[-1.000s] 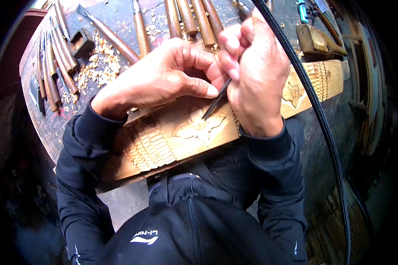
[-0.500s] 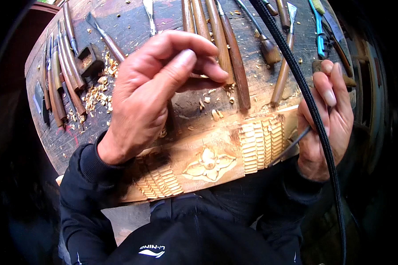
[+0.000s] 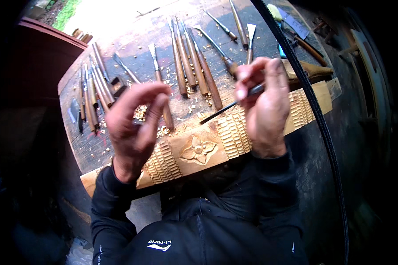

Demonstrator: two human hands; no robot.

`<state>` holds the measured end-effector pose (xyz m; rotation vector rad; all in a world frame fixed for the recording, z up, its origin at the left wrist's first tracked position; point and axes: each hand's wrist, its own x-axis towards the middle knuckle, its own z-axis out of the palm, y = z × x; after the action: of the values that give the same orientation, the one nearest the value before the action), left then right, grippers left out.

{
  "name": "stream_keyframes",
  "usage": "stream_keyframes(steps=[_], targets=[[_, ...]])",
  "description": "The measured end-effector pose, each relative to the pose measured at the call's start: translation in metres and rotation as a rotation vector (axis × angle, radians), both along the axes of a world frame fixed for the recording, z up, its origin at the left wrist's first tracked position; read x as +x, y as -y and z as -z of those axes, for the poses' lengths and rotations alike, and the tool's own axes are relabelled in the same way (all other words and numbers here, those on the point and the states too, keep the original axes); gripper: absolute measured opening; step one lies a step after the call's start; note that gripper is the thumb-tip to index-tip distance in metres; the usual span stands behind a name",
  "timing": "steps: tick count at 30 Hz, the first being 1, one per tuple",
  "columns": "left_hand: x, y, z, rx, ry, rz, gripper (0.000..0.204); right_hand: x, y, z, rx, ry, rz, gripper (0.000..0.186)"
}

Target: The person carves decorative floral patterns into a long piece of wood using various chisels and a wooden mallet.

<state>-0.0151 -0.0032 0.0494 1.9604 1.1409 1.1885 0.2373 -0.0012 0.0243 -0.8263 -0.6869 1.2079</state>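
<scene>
A long carved wooden board [image 3: 174, 149] lies along the near edge of the worktable. It bears a four-petalled flower [image 3: 199, 150] between bands of scale-like cuts. My right hand [image 3: 266, 106] is closed round a thin carving chisel [image 3: 221, 112] above the board's right part. The dark shaft slants left and down, its tip over the board's far edge, right of the flower; whether it touches cannot be told. My left hand [image 3: 135, 121], slightly blurred, hovers over the left part of the board. Its fingers are curved, thumb apart, with nothing seen in them.
Several wooden-handled chisels [image 3: 193, 66] lie spread beyond the board, with more bunched at the left [image 3: 93, 95]. Wood shavings [image 3: 140, 113] are scattered among them. A curved wooden tool [image 3: 311, 70] rests at the right. A black braided cable [image 3: 311, 95] crosses the view.
The view has shifted, showing more beyond the table. My right hand has moved left over the board, swinging the chisel's tip toward the far edge. My left hand has come lower, its fingers still curved.
</scene>
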Motion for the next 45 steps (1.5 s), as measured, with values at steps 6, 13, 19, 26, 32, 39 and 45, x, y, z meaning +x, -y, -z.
stream_keyframes(steps=[6,13,19,26,32,39,45], targets=[[0.022,0.055,0.003,-0.066,-0.122,-0.029,0.016,-0.048,0.025,-0.006,0.077,-0.053,-0.265,0.051],[0.016,0.08,0.012,-0.243,-0.12,-0.165,0.008,-0.046,0.025,-0.002,0.074,0.029,-0.423,0.058],[-0.016,0.04,0.031,-0.404,-0.015,-0.423,0.021,-0.021,0.005,0.018,0.029,0.651,-0.159,0.02],[-0.023,-0.042,0.071,-0.233,-0.417,-0.571,0.034,-0.024,0.006,0.011,-0.024,0.857,-0.18,0.02],[-0.024,-0.056,0.088,-0.055,-0.68,-0.629,0.034,-0.016,0.003,0.003,-0.116,0.864,-0.192,0.021],[-0.052,-0.045,0.098,0.174,-0.842,-0.611,0.028,0.026,-0.018,0.031,0.08,1.012,0.062,0.02],[-0.054,-0.018,0.075,0.218,-0.695,-0.579,0.03,0.097,-0.018,0.017,-0.012,1.52,0.61,0.016]])
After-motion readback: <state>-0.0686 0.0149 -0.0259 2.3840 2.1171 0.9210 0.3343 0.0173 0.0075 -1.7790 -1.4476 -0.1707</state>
